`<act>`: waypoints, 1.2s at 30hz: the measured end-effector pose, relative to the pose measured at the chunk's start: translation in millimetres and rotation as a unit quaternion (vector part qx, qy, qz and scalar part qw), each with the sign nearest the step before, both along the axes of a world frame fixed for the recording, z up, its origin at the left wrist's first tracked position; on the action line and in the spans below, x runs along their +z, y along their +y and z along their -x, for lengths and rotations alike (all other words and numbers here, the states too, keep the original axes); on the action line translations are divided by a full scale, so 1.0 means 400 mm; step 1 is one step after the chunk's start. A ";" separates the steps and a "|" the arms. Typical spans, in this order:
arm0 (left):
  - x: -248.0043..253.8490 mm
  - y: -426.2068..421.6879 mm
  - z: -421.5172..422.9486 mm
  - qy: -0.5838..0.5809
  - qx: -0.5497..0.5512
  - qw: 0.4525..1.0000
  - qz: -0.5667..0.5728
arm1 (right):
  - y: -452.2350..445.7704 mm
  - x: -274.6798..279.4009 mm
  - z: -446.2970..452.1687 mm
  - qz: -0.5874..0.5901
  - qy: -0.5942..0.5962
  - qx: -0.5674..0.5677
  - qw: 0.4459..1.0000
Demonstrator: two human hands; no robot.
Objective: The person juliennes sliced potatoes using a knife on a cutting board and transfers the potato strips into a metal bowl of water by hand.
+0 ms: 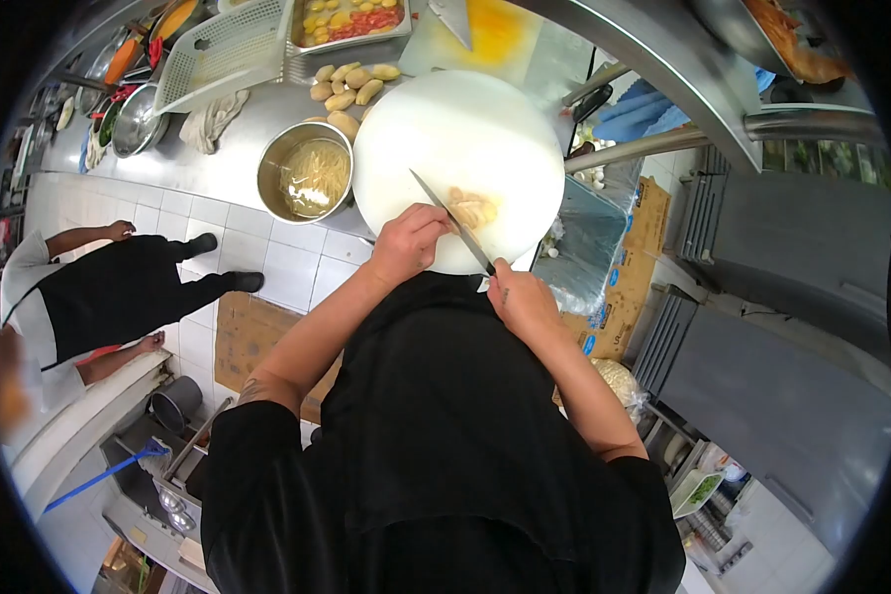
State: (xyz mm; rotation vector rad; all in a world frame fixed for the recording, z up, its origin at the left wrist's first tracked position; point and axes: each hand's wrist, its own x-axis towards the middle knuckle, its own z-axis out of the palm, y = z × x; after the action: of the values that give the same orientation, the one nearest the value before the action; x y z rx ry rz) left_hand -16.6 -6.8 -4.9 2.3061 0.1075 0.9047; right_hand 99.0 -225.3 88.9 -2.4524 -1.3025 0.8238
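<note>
White board (455, 119) — right grip (523, 300) snug around a knife (452, 222), left grip (410, 242) beside it — opening and hold unclear.

I find myself standing in a commercial kitchen. Evidence noted: a long stainless-steel counter (267, 124); on it, a large round white cutting board (455, 119), a deep round steel pot (280, 161) and a cluster of oval yellow-brown potatoes (342, 101). Also recorded: square white floor tiles (289, 269) and a co-worker in a black apron (109, 297).
</note>
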 end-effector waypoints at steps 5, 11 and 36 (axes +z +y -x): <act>0.000 0.004 0.002 0.006 -0.011 1.000 -0.017 | -0.039 0.083 0.003 0.016 -0.019 0.011 1.000; -0.001 0.004 0.002 0.015 -0.018 1.000 -0.019 | -0.075 0.134 0.018 0.022 0.005 -0.016 1.000; 0.013 -0.001 0.002 0.024 -0.017 1.000 -0.002 | -0.085 0.105 0.016 0.023 0.009 -0.019 1.000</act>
State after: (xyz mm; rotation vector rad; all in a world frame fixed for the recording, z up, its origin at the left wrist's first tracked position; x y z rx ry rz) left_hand -17.5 -7.1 0.2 2.3273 0.0860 0.8323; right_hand 92.8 -259.1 131.1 -2.4899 -1.2411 0.8742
